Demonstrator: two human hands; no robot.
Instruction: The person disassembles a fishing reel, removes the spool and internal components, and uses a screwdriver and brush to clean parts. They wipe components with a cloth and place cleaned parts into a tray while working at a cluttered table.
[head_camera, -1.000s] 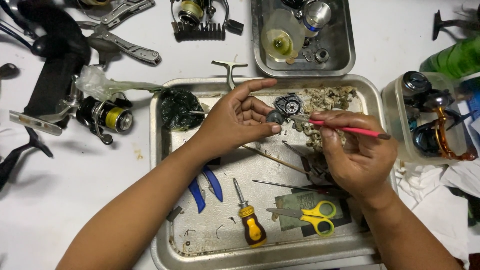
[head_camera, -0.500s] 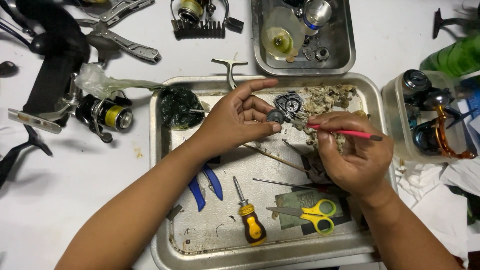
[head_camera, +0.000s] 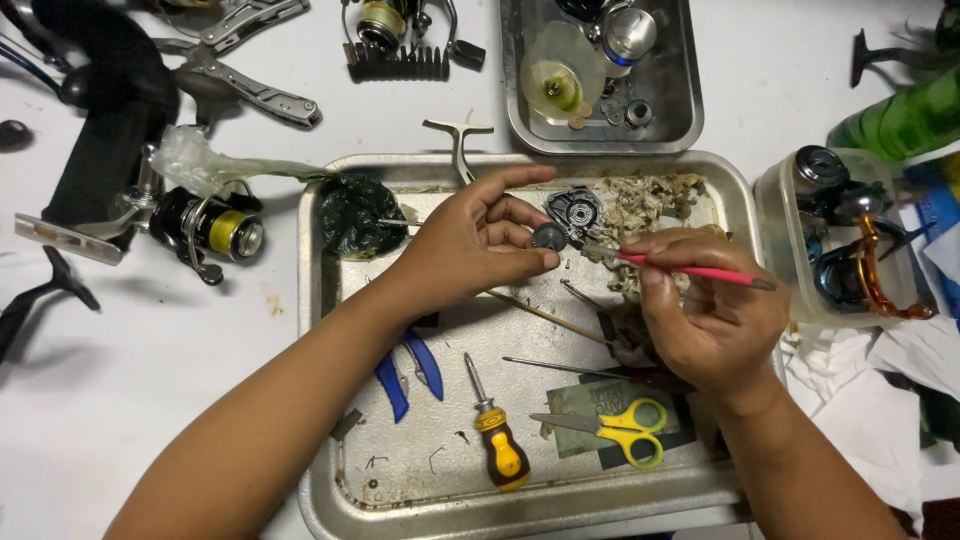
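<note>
Two hands over the work: left hand (head_camera: 478, 245) pinching one small dark gear (head_camera: 548, 236), right hand (head_camera: 712, 315) holding one red-handled brush (head_camera: 690, 270). Two metal trays: one large tray (head_camera: 330, 300) near, one small tray (head_camera: 680, 110) far. In the large tray: one yellow-handled screwdriver (head_camera: 497, 445), one pair of yellow scissors (head_camera: 620, 430), one pair of blue-handled pliers (head_camera: 410, 370), one dark reel part (head_camera: 573, 208), one crumpled dark bag (head_camera: 355, 215). On the table at left: one fishing reel with a gold spool (head_camera: 205, 228), one folding multi-tool (head_camera: 245, 90). At right: one clear plastic tub (head_camera: 790, 250), one green bottle (head_camera: 895, 120).
</note>
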